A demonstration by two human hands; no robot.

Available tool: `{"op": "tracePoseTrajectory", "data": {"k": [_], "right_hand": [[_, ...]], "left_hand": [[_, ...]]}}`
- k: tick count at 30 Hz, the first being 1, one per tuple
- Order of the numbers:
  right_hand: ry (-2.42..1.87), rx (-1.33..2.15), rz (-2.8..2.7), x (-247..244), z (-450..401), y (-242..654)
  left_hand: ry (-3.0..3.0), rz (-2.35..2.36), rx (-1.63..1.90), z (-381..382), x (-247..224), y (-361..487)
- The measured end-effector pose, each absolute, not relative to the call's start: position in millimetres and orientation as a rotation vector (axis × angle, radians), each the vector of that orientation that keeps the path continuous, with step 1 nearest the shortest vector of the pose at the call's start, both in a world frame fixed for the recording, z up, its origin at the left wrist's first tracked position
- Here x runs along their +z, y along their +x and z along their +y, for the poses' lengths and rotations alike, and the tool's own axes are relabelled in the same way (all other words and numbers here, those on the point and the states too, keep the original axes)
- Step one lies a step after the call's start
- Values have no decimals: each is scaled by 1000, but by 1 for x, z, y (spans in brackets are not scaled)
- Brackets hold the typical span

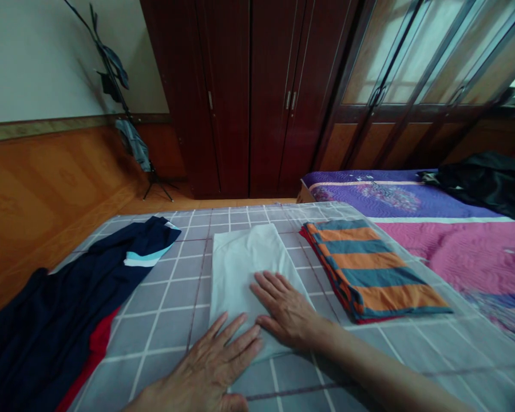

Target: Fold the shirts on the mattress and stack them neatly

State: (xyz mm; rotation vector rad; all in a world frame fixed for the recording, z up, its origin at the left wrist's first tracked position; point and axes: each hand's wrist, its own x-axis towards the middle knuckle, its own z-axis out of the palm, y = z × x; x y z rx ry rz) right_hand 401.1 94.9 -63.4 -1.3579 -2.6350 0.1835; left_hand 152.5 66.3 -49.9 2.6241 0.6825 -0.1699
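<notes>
A white cloth [244,257], folded into a long rectangle, lies flat on the grey checked cover [167,309] in the middle. My right hand [285,309] rests on it with the fingers spread, near its right edge. Lower down, my left hand [217,360] has its fingers apart, the fingertips at the cloth's lower left part. Neither hand grips anything. To the right lies a folded orange and blue-grey striped cloth [369,260] with red fabric under it. Dark navy clothing [77,286] with a white and light blue stripe is spread at the left, red fabric beside it.
Behind the covered surface stands a dark red wardrobe [249,103]. A coat stand [150,171] with clothes is at the back left. At the right is a bed with a purple and pink cover [446,246] and a black garment [489,180] on it.
</notes>
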Motion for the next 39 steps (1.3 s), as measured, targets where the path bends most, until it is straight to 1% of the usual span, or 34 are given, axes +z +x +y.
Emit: {"op": "tracePoseTrajectory", "data": {"k": [3,5,10,13,16,19,22,24,27,34,39], "right_hand": [[-1629,91,-2500,-69,77,438],[-1710,25,-2410,-68,68,447],[-1403,129,-2606,-66,45,427],[-1527,71,-2538,-75,37,433],[-1714,-38,-2320,-84,37,452],[-1789,-53,-2167,-80,38,463],[-1906,-16,-2088,-66,39,461],[-2028,48,-2071,-57,39,458],[-2178,167,-2032,-47,39,454],[-2319,361,-1863,-42,40,442],[-2245,495,-1753,-51,48,439]], "left_hand": [[2684,655,-95,64,-57,139],[2707,643,-66,64,-60,138],[2707,613,-124,64,-67,144],[2716,634,-81,65,-66,130],[2703,777,20,76,-56,116],[2618,1079,199,113,-43,115],[2424,1416,436,174,-40,128],[2314,1623,479,216,-42,138],[2260,1747,468,260,-49,153],[2138,1842,382,289,-57,167],[2013,1751,448,297,-56,165]]}}
